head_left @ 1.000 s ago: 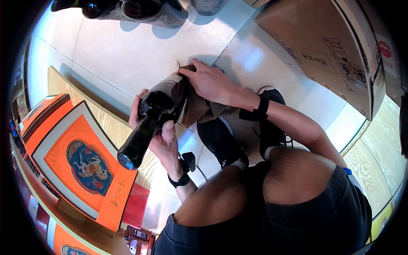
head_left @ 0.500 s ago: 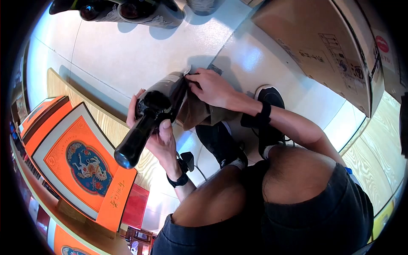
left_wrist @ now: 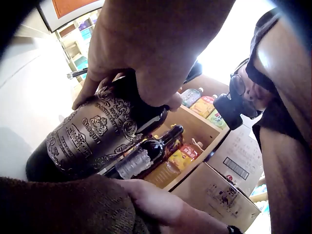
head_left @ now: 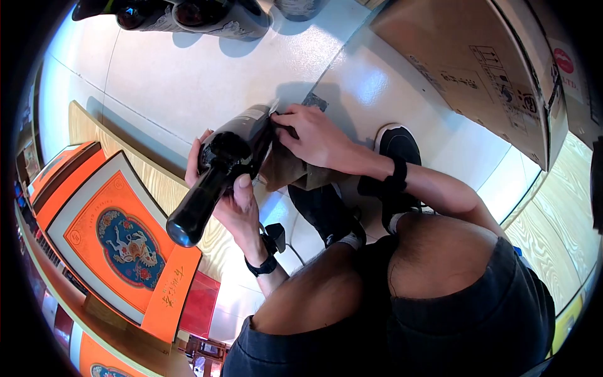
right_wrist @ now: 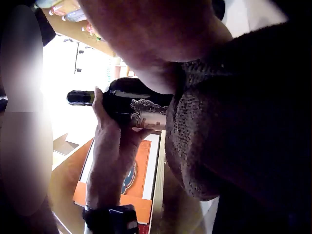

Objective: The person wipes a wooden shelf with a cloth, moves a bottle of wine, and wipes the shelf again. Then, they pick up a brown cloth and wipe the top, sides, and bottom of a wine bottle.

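My left hand [head_left: 237, 204] grips a dark glass wine bottle [head_left: 242, 135] around its shoulder, thumb on the near side. The bottle is tilted, its capped neck pointing toward me and to the left. In the left wrist view an embossed metallic label [left_wrist: 92, 129] covers its body. My right hand [head_left: 317, 139] pinches a brown cloth [head_left: 295, 168] at the bottle's base end, fingertips curled in against the side. Folds of the cloth [right_wrist: 187, 141] hang below that hand and fill much of the right wrist view.
Several dark bottles [head_left: 229, 22] stand on the tiled floor at the far left. A large cardboard box [head_left: 458, 75] stands at right. Orange boxes [head_left: 129, 232] sit beside a wooden shelf edge [head_left: 94, 125] at left. My shoes [head_left: 320, 210] are just below the cloth.
My right hand has shifted slightly toward me and to the right, with the cloth. The bottle's neck has swung a little to the left in my left hand's grip.
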The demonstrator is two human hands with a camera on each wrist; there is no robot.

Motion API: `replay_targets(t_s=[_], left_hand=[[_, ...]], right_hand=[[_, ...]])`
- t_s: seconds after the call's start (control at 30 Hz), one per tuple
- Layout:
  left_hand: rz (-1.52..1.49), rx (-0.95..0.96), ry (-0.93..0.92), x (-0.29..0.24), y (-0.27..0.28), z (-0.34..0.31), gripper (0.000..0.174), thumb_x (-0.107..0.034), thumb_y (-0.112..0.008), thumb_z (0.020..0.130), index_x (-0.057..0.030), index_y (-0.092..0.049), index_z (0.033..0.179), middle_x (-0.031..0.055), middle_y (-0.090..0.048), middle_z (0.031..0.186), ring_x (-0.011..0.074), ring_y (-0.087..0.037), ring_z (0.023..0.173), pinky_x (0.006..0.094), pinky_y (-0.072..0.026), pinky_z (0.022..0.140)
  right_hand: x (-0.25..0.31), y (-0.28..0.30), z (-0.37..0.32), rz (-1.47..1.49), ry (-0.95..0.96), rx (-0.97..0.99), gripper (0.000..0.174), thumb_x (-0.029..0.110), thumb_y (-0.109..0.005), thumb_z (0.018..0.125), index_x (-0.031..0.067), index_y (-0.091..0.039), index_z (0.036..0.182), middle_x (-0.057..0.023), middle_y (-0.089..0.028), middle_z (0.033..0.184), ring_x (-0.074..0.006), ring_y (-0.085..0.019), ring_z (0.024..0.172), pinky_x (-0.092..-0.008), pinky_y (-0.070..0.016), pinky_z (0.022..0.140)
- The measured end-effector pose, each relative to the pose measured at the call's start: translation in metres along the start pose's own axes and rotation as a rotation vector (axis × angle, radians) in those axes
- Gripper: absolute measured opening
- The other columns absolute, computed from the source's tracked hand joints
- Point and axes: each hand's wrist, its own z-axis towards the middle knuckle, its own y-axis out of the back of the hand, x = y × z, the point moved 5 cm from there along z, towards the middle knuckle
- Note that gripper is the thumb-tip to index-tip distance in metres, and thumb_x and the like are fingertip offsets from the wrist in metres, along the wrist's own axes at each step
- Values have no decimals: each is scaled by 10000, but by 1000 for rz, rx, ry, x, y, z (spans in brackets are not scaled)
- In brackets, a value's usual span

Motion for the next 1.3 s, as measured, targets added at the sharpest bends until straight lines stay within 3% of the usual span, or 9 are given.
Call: replay_targets(t_s=[0.3, 0.37, 0.8, 1.07, 1.2, 1.3], left_hand=[[-8, 8, -14, 3, 1, 0, 997, -556, -812, 819, 14, -352, 1496, 209, -509, 1447, 308, -517, 1334, 429, -418, 1141], [-11, 7, -12, 3, 1, 0, 998, -555, -814, 818, 13, -353, 1497, 209, -508, 1448, 310, -515, 1338, 432, -414, 1146], [2, -1, -2, 2, 2, 0, 1012, -570, -812, 813, 17, -355, 1500, 208, -504, 1449, 307, -516, 1335, 429, -406, 1148], [-5, 12, -18, 1, 0, -1, 984, -554, -795, 841, 23, -351, 1502, 197, -509, 1442, 300, -512, 1327, 417, -390, 1148], [-9, 13, -23, -2, -1, 0, 975, -546, -793, 846, 24, -351, 1502, 196, -511, 1442, 298, -510, 1329, 418, -391, 1148], [-10, 11, -11, -2, -1, 0, 969, -544, -795, 846, 21, -357, 1500, 195, -513, 1442, 296, -513, 1325, 416, -401, 1142]], right_hand=[[15, 5, -8, -1, 32, -25, 372, 170, -629, 955, -58, -655, 1248, -242, -639, 1121, -405, -617, 1050, -453, -471, 961], [18, 7, -10, 5, 104, -95, 350, 156, -620, 933, -67, -668, 1199, -244, -636, 1052, -407, -632, 1000, -467, -502, 914], [31, 12, -15, 29, 131, -116, 371, 150, -641, 919, -60, -655, 1224, -231, -613, 1087, -397, -641, 989, -450, -514, 891], [51, 23, -19, 23, 259, -176, 362, 108, -646, 906, -64, -651, 1224, -191, -594, 1014, -357, -663, 832, -430, -545, 745], [62, 30, -21, 57, 210, -157, 367, 70, -680, 896, -53, -662, 1242, -204, -632, 1076, -384, -674, 860, -422, -553, 784], [69, 33, -23, 19, 248, -150, 378, 55, -685, 884, -52, -660, 1246, -194, -629, 1089, -357, -685, 854, -404, -567, 757]])
